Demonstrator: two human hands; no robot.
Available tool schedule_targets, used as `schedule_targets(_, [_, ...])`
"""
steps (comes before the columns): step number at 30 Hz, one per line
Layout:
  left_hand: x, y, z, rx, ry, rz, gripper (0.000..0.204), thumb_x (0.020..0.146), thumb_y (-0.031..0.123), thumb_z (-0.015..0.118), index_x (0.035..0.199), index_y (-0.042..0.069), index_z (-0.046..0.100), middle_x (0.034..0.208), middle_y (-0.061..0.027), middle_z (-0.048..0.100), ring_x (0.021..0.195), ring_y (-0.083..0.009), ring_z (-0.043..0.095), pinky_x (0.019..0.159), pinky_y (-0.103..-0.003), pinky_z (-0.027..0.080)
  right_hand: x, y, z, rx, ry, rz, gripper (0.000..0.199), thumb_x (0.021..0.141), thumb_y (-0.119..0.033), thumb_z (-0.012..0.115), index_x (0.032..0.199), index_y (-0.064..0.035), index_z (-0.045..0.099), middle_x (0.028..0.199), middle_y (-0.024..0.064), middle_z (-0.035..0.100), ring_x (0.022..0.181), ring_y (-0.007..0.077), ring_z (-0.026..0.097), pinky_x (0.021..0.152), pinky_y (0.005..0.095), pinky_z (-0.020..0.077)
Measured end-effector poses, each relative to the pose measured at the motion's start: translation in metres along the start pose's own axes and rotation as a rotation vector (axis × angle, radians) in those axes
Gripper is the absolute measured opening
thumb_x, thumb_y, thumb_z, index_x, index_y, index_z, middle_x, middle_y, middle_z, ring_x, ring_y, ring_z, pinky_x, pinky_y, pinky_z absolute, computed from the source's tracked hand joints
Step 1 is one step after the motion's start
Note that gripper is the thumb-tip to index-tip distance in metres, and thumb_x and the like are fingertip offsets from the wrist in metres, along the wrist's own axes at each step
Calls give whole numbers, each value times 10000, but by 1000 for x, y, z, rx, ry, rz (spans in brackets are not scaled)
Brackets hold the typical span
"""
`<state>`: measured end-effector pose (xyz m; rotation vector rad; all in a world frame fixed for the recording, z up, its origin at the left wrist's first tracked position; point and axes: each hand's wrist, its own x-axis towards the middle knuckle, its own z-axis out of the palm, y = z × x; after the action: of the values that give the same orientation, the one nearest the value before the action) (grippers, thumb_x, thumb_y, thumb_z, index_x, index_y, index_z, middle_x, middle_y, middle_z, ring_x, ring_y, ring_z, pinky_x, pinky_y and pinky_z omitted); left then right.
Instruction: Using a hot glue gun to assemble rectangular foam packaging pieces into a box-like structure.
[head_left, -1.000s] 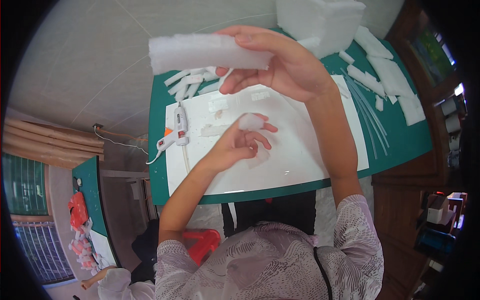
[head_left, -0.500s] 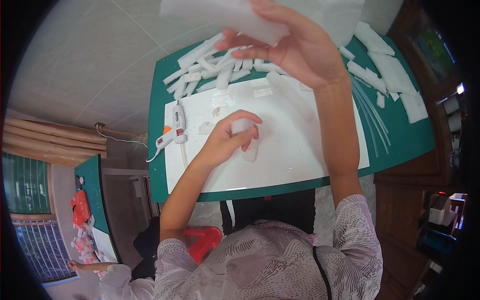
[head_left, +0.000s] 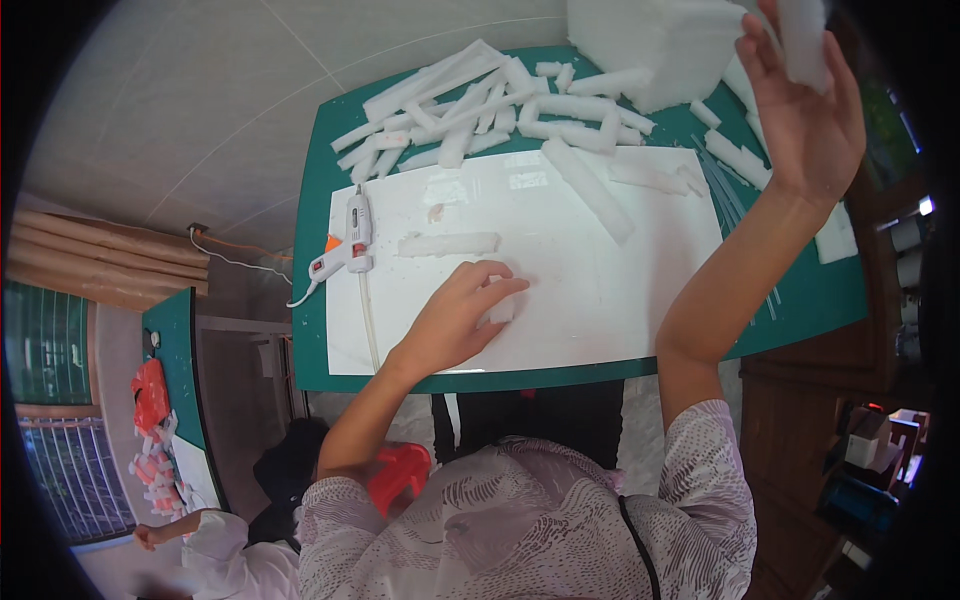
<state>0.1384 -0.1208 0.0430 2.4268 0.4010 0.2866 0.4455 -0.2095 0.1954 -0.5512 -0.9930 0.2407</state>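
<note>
1. Head view – the right hand (head_left: pixel 808 130) has moved to far upper right, thumb and fingers pinching a thick foam piece (head_left: pixel 803 45); the work seems now split between two places.
2. Left hand (head_left: pixel 458 318) curls around a short foam piece (head_left: pixel 501 312), low over the glossy white board (head_left: pixel 610 310).
3. One foam strip (head_left: pixel 450 244) there looks soft, fuzzy-edged – near it, a smooth plastic glue gun (head_left: pixel 355 238).

White foam strip (head_left: pixel 803 42) held high in right fingers (head_left: pixel 846 82), lengthwise up the view. Smaller white foam piece (head_left: pixel 502 306) low in left fingers (head_left: pixel 504 289), partly hidden.
</note>
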Motion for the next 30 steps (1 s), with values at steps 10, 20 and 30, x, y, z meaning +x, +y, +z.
schedule_targets(10, [-31, -13, -53, -16, -104, -50, 524, 792, -18, 690, 1296, 93, 598, 1445, -133, 483, 1332, -342, 462, 1112, -422, 385, -27, 73, 47, -732, -869, 83, 421, 953, -242, 622, 1336, -71, 590, 1214, 136, 671, 1124, 272, 654, 912, 356, 527])
schedule_targets(20, [-44, -63, -71, -141, 453, -225, 410, 856, 76, 698, 1257, 58, 619, 1229, -78, 635, 986, -158, 588, 772, -295, 484, -124, 149, 51, -718, -957, 507, 410, 871, -178, 714, 1257, -67, 629, 1226, 134, 675, 1080, 293, 648, 869, 364, 515])
schedule_targets(30, [-23, -83, -57, 53, 264, -138, 371, 879, 94, 693, 1241, 46, 626, 1190, -135, 654, 1014, -285, 625, 918, -376, 498, -164, 152, 38, -679, -886, 525, 554, 800, -127, 787, 1316, -83, 593, 1290, 128, 638, 1146, 295, 625, 997, 369, 483])
